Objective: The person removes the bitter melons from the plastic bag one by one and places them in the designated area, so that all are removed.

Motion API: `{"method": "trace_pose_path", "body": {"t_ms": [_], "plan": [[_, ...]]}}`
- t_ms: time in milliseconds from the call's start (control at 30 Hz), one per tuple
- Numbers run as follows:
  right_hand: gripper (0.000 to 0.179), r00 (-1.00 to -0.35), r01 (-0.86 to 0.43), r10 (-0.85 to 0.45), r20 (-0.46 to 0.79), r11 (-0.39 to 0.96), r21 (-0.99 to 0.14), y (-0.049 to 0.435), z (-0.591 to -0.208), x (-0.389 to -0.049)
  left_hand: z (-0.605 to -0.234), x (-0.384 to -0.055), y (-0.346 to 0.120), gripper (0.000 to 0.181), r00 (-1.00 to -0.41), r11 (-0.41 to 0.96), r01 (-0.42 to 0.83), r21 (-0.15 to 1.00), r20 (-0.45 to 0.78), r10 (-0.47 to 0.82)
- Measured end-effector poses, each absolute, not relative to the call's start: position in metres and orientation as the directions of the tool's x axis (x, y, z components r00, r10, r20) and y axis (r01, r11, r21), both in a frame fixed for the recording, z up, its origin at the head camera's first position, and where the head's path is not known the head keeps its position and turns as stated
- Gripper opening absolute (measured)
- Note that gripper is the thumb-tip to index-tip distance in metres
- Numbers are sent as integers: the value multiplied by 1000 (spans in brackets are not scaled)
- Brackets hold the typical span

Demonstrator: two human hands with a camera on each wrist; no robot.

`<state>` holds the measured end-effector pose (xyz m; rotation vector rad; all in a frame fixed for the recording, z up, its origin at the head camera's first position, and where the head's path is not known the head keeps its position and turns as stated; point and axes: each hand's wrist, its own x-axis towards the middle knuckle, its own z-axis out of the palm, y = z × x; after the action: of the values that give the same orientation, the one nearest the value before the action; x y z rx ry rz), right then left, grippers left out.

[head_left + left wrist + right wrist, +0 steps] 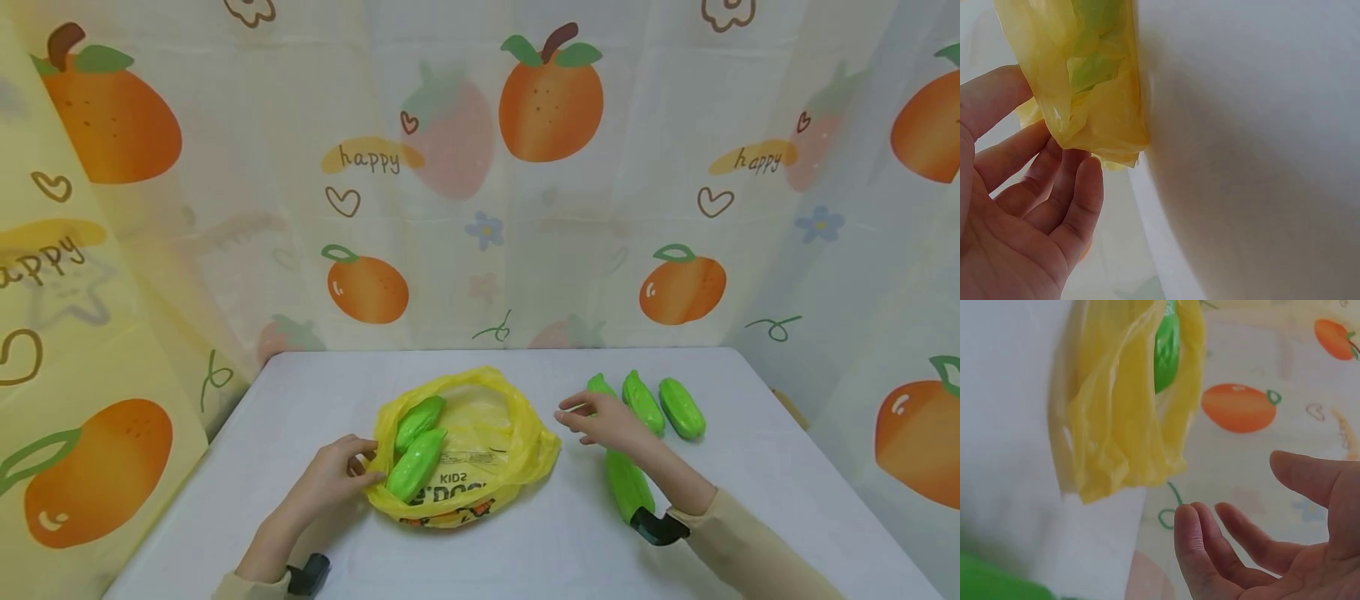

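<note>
The yellow plastic bag (536, 454) lies with its mouth wide; two shiny green elongated objects (416, 467), shaped like plump zucchini, rest in its left part. My left hand (337, 471) holds the bag's left rim, thumb and fingers bent at the plastic; some fingertips are hidden behind it in the left wrist view. Right of the bag, my right hand (603, 419) hovers with nothing in it, thumb and fingers apart. Beneath and beyond that hand lie several more green objects (682, 408), one nearest my right wrist (626, 483) and one partly covered by the hand.
The table (300, 392) has a white cover. Behind it hangs a curtain (465, 275) printed with oranges, and side curtains flank it. A black strap device (660, 527) sits on my right wrist, another (309, 573) on my left.
</note>
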<state>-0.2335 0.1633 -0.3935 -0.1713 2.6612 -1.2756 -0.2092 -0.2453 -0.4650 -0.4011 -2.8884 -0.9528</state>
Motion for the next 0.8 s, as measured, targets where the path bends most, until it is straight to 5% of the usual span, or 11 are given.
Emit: {"method": "trace_pose_path", "body": {"t_ms": [800], "plan": [[38,-937,-63,-320,-140,548,-834,84,-403,-245,-462,-208,-240,45,-967,760,253,599,130,219]]}}
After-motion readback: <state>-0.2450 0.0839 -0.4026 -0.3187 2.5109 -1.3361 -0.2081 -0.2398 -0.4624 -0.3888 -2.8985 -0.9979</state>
